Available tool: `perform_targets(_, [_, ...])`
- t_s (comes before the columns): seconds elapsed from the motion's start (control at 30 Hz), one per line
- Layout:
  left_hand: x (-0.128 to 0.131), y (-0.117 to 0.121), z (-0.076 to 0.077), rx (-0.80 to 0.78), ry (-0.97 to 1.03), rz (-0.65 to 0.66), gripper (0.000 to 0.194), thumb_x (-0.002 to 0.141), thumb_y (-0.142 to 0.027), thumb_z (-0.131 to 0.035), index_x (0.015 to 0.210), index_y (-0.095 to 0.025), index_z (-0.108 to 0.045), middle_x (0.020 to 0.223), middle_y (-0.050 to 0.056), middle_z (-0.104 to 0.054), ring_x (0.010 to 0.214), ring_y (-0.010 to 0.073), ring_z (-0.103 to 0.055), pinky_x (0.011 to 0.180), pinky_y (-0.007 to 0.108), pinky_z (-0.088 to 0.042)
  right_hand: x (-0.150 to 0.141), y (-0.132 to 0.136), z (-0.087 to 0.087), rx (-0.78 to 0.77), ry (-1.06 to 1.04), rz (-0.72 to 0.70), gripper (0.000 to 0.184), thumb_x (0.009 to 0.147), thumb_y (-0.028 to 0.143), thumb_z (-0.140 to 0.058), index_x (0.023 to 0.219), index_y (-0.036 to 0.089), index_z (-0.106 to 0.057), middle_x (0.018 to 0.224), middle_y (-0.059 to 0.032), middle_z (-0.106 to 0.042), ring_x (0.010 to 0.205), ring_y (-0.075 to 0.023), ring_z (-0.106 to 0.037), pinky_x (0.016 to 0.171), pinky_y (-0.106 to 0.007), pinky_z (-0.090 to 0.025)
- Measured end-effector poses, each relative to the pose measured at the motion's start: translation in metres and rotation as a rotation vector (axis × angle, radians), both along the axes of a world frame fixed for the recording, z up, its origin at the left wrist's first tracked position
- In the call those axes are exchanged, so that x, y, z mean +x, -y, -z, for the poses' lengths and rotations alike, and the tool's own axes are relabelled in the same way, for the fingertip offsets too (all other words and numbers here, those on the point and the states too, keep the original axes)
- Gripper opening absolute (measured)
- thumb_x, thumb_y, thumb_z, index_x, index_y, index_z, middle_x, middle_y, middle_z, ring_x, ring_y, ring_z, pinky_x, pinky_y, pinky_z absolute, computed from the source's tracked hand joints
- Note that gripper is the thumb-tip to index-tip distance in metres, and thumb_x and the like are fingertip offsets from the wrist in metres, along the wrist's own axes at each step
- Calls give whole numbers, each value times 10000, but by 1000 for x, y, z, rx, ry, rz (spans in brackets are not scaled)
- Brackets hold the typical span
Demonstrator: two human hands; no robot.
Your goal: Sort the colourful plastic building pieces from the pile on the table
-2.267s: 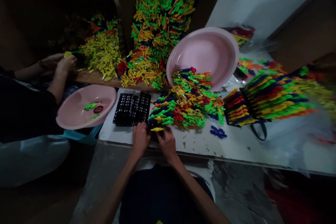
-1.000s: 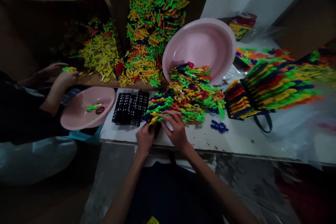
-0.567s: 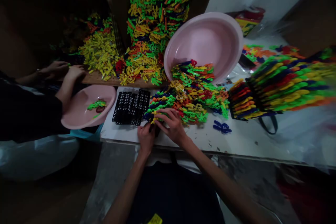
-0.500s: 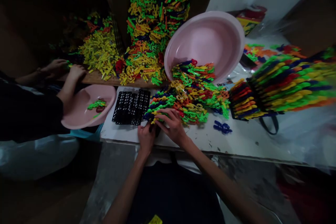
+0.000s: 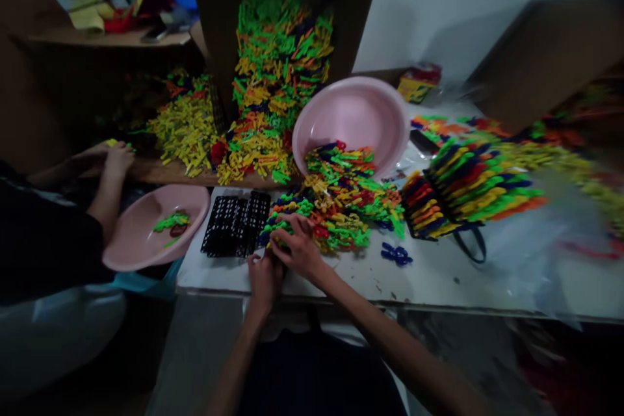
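Right hand [image 5: 301, 250] shifted left, closer to left hand [image 5: 264, 283] — right fingers [image 5: 292, 234] curled on multicoloured plastic clip pile [image 5: 336, 224], grasp unclear, left fingers hidden — cannot tell, pile on white table [image 5: 341, 279], just beside black plastic rack [image 5: 235, 224]

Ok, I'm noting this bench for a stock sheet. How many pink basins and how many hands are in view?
Pink plastic basins: 2 (tilted basin, co-worker's basin)
Hands: 4 (left hand, right hand, co-worker's near hand, co-worker's far hand)
Total: 6

A tilted pink basin [image 5: 351, 110] rests on the white table [image 5: 429, 279].
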State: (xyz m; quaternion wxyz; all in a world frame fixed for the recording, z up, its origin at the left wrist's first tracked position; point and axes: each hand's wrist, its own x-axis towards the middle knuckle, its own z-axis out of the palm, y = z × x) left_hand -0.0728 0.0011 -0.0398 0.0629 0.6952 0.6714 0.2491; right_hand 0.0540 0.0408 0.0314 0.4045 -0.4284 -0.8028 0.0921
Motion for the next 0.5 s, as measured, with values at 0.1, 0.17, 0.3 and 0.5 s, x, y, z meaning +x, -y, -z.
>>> perform_targets(0.1, [-3, 8, -1, 24, 135, -76, 145, 864, -225, -519, 852, -211, -662, 727, 55, -735, 648, 217, -662, 797, 382, -414, 16, -5, 0, 26, -50, -28, 121, 925, 262, -601, 1013, 294, -678, 1188, -32, -634, 1146, -228, -522, 998, -418, -388])
perform_targets(0.17, [-1, 24, -1, 60, 260, -159, 165, 887, -349, -547, 935, -220, -638, 667, 16, -706, 618, 210, -649, 711, 345, -437, 44, -12, 9, 41, -141, 94, 220, 957, 238, -536, 1148, 286, -633, 1176, -47, -638, 1144, -218, -536, 1009, -419, -403])
perform_targets(0.3, [25, 48, -27, 115, 357, -58, 201, 922, -373, -526, 1038, -221, -588, 598, -38, -606, 546, 169, -591, 598, 277, -453, 113, -30, 37, 22, -4, 432, 284, 926, 285, -545, 1190, 234, -635, 1289, -116, -572, 1205, -296, -488, 1010, -493, -410])
perform_targets(0.5, [87, -78, -123, 109, -224, 534, 336, 883, -100, -465, 1162, -199, -624, 1129, 122, -666, 1048, 245, -599, 879, 367, -473, 156, -51, 37, -137, 236, 338, 201, 869, 325, -630, 1029, 218, -690, 1226, -128, -610, 1158, -304, -531, 988, -450, -422])
